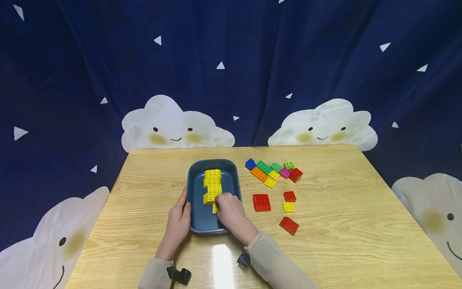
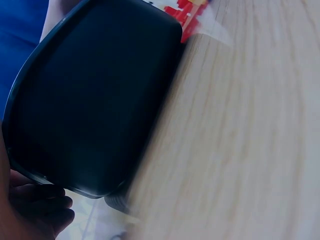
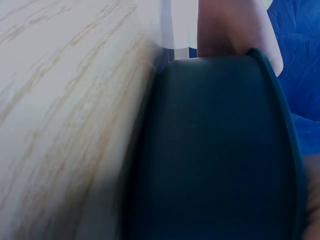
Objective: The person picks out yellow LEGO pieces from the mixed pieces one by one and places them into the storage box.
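Note:
A dark blue tray (image 1: 198, 229) stands on the table in front of me. My left hand (image 1: 178, 220) grips its left rim; the left wrist view shows the tray's dark outer wall (image 2: 95, 100) with curled fingers (image 2: 47, 205) beside it. Inside the tray lies a row of joined yellow bricks (image 1: 213, 180), studs upward. Over the near right part of this row my right hand (image 1: 232, 212) reaches in, fingers curled at a small yellow brick (image 1: 214, 208), partly covered by the hand. Its fingertips are hidden. The right wrist view mostly shows the tray's wall (image 3: 215, 150).
Right of the tray lie a red curved brick (image 1: 261, 202), a red brick (image 1: 289, 196), a yellow brick (image 1: 288, 207) and another red brick (image 1: 289, 225). Farther back sits a cluster with blue (image 1: 250, 164), orange (image 1: 259, 174), green, yellow, pink and red bricks.

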Motion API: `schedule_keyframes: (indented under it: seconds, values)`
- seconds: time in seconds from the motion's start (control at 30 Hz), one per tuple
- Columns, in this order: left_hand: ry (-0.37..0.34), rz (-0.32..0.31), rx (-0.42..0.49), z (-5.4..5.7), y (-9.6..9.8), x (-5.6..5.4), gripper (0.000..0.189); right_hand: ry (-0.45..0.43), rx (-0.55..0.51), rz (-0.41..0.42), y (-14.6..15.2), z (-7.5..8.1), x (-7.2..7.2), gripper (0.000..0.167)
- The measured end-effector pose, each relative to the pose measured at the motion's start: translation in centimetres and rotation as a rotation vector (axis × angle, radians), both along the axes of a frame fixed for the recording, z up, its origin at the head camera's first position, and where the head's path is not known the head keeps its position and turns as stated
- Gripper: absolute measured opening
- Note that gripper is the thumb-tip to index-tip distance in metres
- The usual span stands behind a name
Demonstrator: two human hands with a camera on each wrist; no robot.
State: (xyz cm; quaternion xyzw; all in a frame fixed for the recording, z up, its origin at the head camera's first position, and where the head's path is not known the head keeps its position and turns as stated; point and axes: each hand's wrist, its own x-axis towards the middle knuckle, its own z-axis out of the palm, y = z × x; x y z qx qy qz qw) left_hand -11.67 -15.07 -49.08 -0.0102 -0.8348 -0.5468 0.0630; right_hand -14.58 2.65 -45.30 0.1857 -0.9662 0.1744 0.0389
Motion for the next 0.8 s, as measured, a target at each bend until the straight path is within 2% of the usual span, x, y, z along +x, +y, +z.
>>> schedule_keyframes:
  seconds: [0.2,0.4,0.63,0.8]
  values:
    - [-0.008,0.004,0.000,0.0,0.0,0.0,0.052,-0.025,-0.013,0.024,0.2,1.1,-0.2,0.012]
    - [-0.018,0.005,0.005,0.1,0.2,0.0,0.052,-0.068,-0.031,0.044,1.0,3.4,-0.3,0.015]
    - [-0.019,0.009,0.006,0.1,0.2,0.1,0.052,-0.053,-0.046,-0.009,3.3,5.2,-0.9,0.013]
    - [-0.008,0.010,0.001,0.0,0.2,0.0,0.052,-0.020,-0.050,-0.056,6.0,5.5,-1.6,0.011]
